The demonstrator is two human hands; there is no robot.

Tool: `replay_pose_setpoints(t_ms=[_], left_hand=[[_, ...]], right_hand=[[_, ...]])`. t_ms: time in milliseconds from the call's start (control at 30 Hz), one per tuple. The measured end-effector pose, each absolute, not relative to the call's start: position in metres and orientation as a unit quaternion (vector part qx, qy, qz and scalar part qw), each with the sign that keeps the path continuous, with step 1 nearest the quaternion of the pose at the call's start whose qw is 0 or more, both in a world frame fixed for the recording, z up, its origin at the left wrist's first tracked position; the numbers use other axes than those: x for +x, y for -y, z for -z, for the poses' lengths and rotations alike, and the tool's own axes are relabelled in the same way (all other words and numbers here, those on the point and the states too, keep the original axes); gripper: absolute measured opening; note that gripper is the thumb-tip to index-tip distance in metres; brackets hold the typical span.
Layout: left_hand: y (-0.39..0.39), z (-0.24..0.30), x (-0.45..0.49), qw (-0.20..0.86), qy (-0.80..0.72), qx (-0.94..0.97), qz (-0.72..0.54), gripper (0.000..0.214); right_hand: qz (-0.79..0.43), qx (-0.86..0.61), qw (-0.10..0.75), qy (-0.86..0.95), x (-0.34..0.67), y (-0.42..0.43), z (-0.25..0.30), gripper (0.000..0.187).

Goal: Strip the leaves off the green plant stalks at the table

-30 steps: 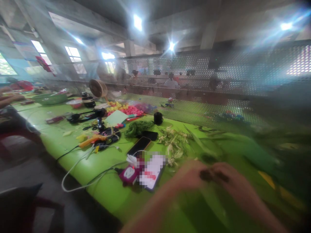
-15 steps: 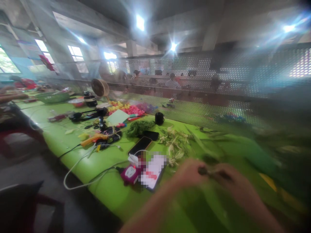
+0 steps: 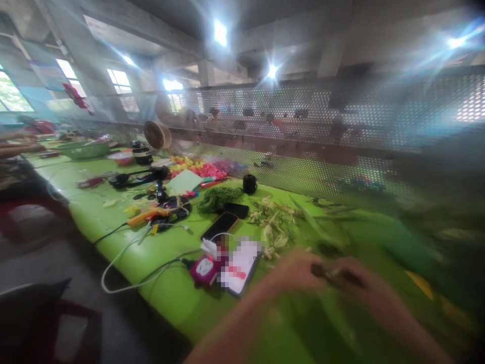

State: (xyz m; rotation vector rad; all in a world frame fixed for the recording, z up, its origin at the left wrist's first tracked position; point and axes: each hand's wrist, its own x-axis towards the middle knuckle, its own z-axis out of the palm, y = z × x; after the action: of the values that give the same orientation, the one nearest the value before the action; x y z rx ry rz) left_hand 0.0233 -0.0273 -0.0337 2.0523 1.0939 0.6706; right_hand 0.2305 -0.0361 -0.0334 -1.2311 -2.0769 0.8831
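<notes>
My left hand [image 3: 299, 271] and my right hand [image 3: 356, 279] are close together over the green table, fingers closed in a pinch. Between them is a small, thin, dark-and-pale piece, too blurred to name. A long pale green leaf-like strip [image 3: 337, 316] shows faintly below the hands; I cannot tell whether they hold it. Just beyond my left hand lies a heap of pale, yellowish-green artificial-looking flowers or leaves [image 3: 275, 225]. Left of that hand is a phone [image 3: 242, 268] with a lit screen, beside a purple power socket block [image 3: 204, 270] with a white plug.
Two dark phones [image 3: 220, 226] lie near a green tangled bundle [image 3: 219, 199] and a black cup [image 3: 249, 184]. An orange-handled corded tool [image 3: 147, 216] and white cables cross the table [image 3: 170, 303]. Pink and yellow petals [image 3: 199, 172] sit by a perforated screen [image 3: 303, 136]. Another person's arms [image 3: 18, 148] are far left.
The view has shifted very slightly. Both hands stay together in nearly the same place, with only a small movement of the fingers.
</notes>
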Motion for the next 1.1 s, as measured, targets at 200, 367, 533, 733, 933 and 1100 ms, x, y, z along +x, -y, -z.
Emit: replay_pose_setpoints(t_ms=[200, 367, 533, 733, 933, 1100], left_hand=[[0.03, 0.033, 0.023, 0.329, -0.396, 0.82, -0.25, 0.014], [0.028, 0.036, 0.024, 0.319, -0.384, 0.836, -0.228, 0.014], [0.029, 0.036, 0.024, 0.316, -0.408, 0.819, -0.251, 0.014], [0.03, 0.035, 0.026, 0.332, -0.437, 0.791, -0.272, 0.025], [0.031, 0.039, 0.032, 0.319, -0.413, 0.804, -0.286, 0.016], [0.031, 0.04, 0.034, 0.357, -0.407, 0.784, -0.305, 0.017]], right_hand=[[-0.341, -0.434, 0.243, 0.798, 0.233, 0.035, 0.029, 0.025], [-0.289, -0.468, 0.24, 0.8, 0.228, 0.038, 0.034, 0.027], [-0.263, -0.492, 0.28, 0.781, 0.226, 0.043, 0.028, 0.026], [-0.254, -0.497, 0.341, 0.757, 0.226, 0.046, 0.015, 0.019], [-0.226, -0.521, 0.355, 0.743, 0.218, 0.051, 0.022, 0.016], [-0.216, -0.528, 0.347, 0.744, 0.216, 0.051, 0.019, 0.019]])
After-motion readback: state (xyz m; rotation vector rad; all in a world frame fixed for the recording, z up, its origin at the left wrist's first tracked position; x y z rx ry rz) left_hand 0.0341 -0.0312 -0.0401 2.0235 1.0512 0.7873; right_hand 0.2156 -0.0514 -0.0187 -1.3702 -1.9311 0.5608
